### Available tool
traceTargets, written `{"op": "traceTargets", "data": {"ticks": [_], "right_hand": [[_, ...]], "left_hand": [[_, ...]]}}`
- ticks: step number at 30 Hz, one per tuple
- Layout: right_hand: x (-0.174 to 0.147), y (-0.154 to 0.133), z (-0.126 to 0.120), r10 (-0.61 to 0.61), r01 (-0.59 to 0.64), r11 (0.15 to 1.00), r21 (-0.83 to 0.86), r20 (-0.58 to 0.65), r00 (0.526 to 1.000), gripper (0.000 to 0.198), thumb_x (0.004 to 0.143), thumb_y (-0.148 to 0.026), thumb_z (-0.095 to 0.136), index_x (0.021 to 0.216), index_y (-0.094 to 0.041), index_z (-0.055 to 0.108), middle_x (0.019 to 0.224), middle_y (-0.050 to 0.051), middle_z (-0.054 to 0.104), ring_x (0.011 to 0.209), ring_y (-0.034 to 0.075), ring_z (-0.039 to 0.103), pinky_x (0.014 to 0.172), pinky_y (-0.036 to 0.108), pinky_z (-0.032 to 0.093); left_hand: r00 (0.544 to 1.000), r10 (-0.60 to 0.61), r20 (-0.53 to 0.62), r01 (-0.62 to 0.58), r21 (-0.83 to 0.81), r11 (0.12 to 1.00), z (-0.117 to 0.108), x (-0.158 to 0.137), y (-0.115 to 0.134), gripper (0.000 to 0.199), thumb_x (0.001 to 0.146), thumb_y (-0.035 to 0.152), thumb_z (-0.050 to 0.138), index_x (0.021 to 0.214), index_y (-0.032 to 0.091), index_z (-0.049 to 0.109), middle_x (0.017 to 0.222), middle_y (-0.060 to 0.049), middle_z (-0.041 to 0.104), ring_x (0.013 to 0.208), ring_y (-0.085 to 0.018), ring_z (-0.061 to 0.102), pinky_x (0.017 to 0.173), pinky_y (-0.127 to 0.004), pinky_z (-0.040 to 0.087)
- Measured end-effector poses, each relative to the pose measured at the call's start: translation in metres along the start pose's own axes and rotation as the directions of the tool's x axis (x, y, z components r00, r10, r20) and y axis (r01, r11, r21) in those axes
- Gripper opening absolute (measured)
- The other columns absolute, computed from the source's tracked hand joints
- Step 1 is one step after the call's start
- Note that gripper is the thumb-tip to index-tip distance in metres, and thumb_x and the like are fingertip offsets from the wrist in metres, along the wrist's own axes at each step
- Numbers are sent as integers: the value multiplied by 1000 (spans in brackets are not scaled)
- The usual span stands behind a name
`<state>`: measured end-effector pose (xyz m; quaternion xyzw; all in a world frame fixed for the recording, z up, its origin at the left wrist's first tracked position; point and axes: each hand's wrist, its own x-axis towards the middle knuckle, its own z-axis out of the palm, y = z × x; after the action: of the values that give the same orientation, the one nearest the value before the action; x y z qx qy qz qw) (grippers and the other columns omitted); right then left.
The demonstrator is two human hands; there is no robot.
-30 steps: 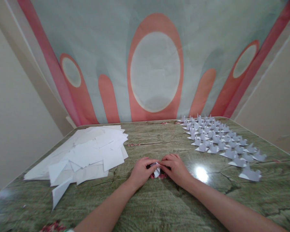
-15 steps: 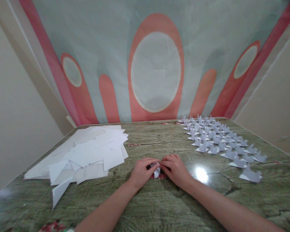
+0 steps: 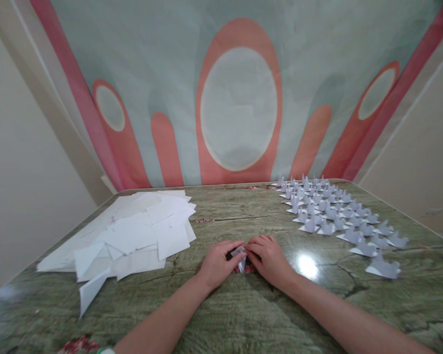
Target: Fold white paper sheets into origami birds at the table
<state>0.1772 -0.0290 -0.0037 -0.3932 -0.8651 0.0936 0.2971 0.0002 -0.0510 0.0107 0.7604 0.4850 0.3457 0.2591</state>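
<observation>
A small piece of folded white paper (image 3: 241, 264) is between my hands, just above or on the table near its middle. My left hand (image 3: 218, 263) pinches it from the left with thumb and fingers. From the right, my right hand (image 3: 266, 258) has its fingertips closed on the paper's upper edge. The fingers hide much of the folds, and a narrow point faces toward me.
Loose white paper sheets (image 3: 136, 236) lie in a spread pile on the left, with one folded sheet (image 3: 92, 291) at its near corner. Several folded paper birds (image 3: 327, 211) stand in rows on the right of the wood-patterned table (image 3: 236, 319). A patterned backdrop (image 3: 184, 64) rises behind.
My hands stay almost in place. The fingers have shifted slightly on the folded paper, and a little more of it shows between them.
</observation>
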Motion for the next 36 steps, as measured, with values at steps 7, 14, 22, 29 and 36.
{"op": "traceTargets", "data": {"ticks": [7, 14, 22, 29, 36], "right_hand": [[-1, -1, 0, -9, 9, 1000, -15, -11, 1000, 11, 84, -18, 54, 83, -21, 65, 79, 2, 63, 80, 17, 53, 76, 32, 36], [-1, 1, 1, 0, 0, 1000, -10, -10, 1000, 11, 83, -18, 55, 80, -21, 64, 77, 3, 62, 79, 17, 53, 74, 32, 36], [-2, 3, 0, 7, -7, 1000, 2, 4, 1000, 11, 84, -18, 55, 82, -21, 65, 78, 3, 63, 79, 17, 53, 75, 32, 36], [-4, 3, -1, -15, 15, 1000, -23, -6, 1000, 10, 83, -19, 56, 83, -22, 66, 79, 2, 63, 80, 18, 53, 74, 32, 35], [-4, 3, 0, -50, 49, 997, -62, -21, 999, 11, 83, -20, 56, 85, -23, 67, 79, 3, 64, 80, 17, 52, 75, 32, 35]], "left_hand": [[999, -9, 38, 7, 49, 999, 0, 1, 0, 31, 75, 24, 62, 106, 22, 64, 96, -3, 66, 88, -17, 59, 82, -27, 45], [999, 10, 36, -15, 124, 992, 3, 2, 5, 38, 72, 27, 64, 109, 21, 62, 94, -4, 64, 86, -18, 58, 81, -28, 44], [999, 20, 51, -24, 93, 995, 2, 4, 1, 36, 72, 19, 61, 107, 21, 63, 95, -3, 64, 90, -18, 56, 85, -29, 42], [998, -2, 57, -2, 70, 998, 2, 4, -1, 34, 70, 19, 63, 104, 20, 64, 94, -4, 65, 91, -19, 57, 85, -30, 43], [999, -21, 50, 18, 64, 998, 4, 5, -4, 28, 70, 20, 64, 98, 21, 67, 90, -3, 67, 87, -19, 58, 82, -30, 44]]}}
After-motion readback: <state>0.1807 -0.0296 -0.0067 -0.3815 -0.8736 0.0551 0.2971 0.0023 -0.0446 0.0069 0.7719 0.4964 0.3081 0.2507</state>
